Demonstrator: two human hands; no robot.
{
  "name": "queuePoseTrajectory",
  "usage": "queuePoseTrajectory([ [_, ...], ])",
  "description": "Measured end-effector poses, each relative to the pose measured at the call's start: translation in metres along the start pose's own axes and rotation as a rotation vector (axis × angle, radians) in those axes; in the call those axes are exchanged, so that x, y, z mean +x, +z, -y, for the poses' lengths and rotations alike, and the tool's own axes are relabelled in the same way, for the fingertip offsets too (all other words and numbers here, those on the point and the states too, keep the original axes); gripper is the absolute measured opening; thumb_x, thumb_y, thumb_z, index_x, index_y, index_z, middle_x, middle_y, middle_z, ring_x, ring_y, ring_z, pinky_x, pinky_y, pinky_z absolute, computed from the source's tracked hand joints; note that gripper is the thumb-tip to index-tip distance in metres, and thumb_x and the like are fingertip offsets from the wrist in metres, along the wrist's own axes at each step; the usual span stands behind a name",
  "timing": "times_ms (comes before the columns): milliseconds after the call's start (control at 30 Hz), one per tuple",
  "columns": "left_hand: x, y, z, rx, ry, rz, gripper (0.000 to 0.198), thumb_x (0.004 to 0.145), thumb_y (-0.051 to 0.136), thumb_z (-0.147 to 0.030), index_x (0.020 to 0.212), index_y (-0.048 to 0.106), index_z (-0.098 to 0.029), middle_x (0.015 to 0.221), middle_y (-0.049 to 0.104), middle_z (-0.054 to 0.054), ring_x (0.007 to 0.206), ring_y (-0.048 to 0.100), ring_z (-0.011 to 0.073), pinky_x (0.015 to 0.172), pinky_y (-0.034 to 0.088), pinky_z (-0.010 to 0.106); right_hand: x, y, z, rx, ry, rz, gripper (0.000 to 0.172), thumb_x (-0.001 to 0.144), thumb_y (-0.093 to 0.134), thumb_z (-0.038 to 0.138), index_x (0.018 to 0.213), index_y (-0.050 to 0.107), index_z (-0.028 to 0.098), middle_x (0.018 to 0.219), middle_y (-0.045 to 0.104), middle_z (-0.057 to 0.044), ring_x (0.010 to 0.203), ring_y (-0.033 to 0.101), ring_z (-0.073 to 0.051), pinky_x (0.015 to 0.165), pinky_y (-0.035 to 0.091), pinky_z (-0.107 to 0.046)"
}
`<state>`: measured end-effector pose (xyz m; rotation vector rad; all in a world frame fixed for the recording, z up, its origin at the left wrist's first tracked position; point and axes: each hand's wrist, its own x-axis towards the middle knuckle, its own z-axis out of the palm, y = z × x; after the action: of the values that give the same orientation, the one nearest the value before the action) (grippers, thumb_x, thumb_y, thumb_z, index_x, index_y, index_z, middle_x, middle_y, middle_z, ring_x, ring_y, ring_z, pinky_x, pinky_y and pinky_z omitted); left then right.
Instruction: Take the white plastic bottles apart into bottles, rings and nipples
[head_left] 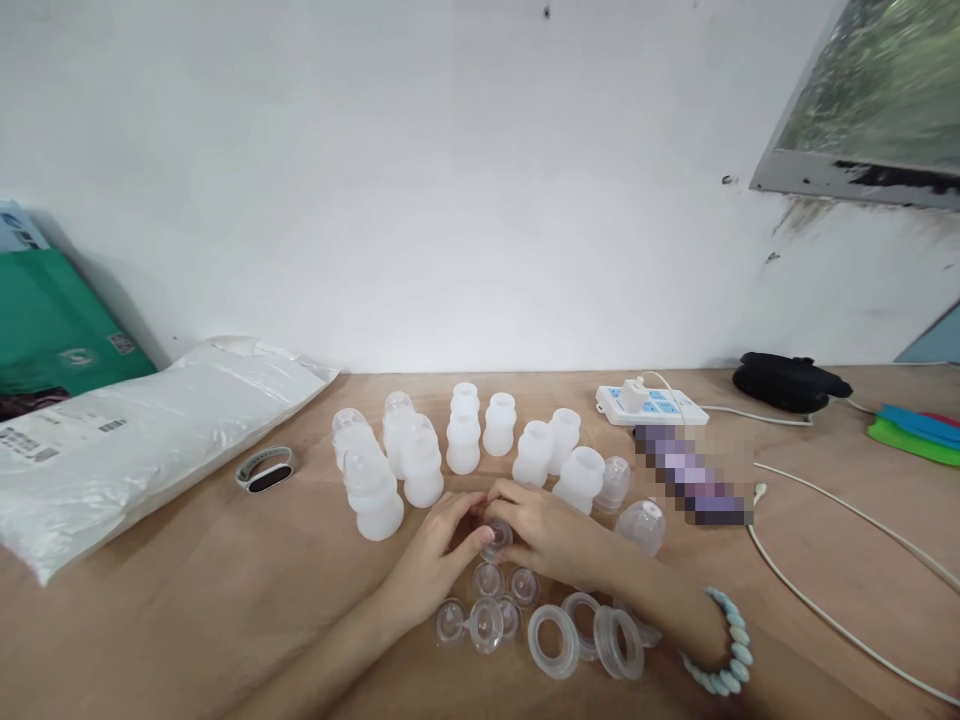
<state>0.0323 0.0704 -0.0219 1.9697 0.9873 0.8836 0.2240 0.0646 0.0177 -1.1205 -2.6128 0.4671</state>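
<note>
My left hand and my right hand meet in the middle of the table, fingers closed around a clear bottle nipple. The left thumb presses on its rim. Just below lie several more clear nipples. Translucent screw rings rest under my right forearm, partly hidden by it. Behind my hands stand open white baby bottles. To the left, several white bottles wear clear caps. Loose clear domed caps sit right of my right hand.
A white plastic parcel and a fitness band lie at left. To the right are a power strip, a pixelated phone-like object, a white cable, a black case and coloured flat pieces. A wall rises behind.
</note>
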Motion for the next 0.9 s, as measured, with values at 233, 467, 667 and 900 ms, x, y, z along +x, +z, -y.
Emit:
queuePoseTrajectory([
  [233, -0.002, -0.001, 0.002, -0.053, -0.028, 0.043, 0.039, 0.098, 0.038, -0.042, 0.128, 0.053, -0.023, 0.112, 0.066, 0.008, 0.112, 0.057, 0.0264, 0.101, 0.041, 0.043, -0.024, -0.064, 0.010, 0.030, 0.113, -0.225, 0.017, 0.086, 0.066, 0.020, 0.102, 0.064, 0.020, 0.101, 0.069, -0.005, 0.090, 0.063, -0.020, 0.080, 0.050, -0.033],
  [467, -0.002, -0.001, 0.002, -0.042, -0.067, 0.051, 0.038, 0.099, 0.035, -0.044, 0.126, 0.052, -0.024, 0.110, 0.066, 0.006, 0.113, 0.055, 0.0264, 0.102, 0.039, 0.043, -0.057, -0.110, -0.014, -0.172, 0.281, -0.341, 0.022, 0.086, 0.062, 0.027, 0.106, 0.068, 0.022, 0.099, 0.069, -0.005, 0.088, 0.063, -0.022, 0.076, 0.049, -0.035],
  [667, -0.002, -0.001, 0.003, -0.045, -0.046, 0.050, 0.037, 0.099, 0.035, -0.044, 0.126, 0.052, -0.024, 0.108, 0.067, 0.007, 0.112, 0.056, 0.0264, 0.102, 0.040, 0.044, -0.052, -0.100, -0.026, -0.080, 0.341, -0.173, 0.019, 0.082, 0.062, 0.022, 0.101, 0.067, 0.021, 0.089, 0.069, -0.003, 0.074, 0.063, -0.019, 0.066, 0.046, -0.030],
  [900, -0.002, 0.000, 0.002, -0.037, -0.031, 0.036, 0.034, 0.100, 0.037, -0.041, 0.124, 0.055, -0.025, 0.106, 0.068, 0.006, 0.109, 0.059, 0.0257, 0.101, 0.042, 0.043, -0.051, -0.100, -0.023, -0.105, 0.401, -0.097, 0.031, 0.071, 0.065, 0.009, 0.098, 0.063, 0.022, 0.082, 0.066, 0.000, 0.073, 0.062, -0.019, 0.062, 0.042, -0.027],
])
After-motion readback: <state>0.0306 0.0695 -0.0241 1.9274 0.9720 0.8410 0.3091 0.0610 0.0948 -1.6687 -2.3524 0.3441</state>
